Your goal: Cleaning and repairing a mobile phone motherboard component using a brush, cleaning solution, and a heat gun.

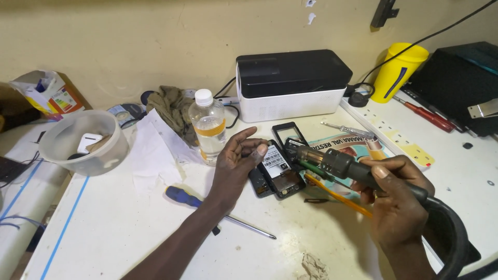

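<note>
My right hand grips the black handle of a hot-air tool, whose metal nozzle points left at an opened black phone lying on the white table. A thick black hose runs from the handle to the lower right. An orange stick also passes under this hand. My left hand hovers just left of the phone, fingers loosely curled and apart, thumb near the phone's edge, holding nothing. A black phone frame lies just behind the phone.
A clear bottle stands behind my left hand. A blue-handled screwdriver lies in front. A black-and-white box, a yellow cup, a power strip, a plastic bowl, a cloth and papers are around.
</note>
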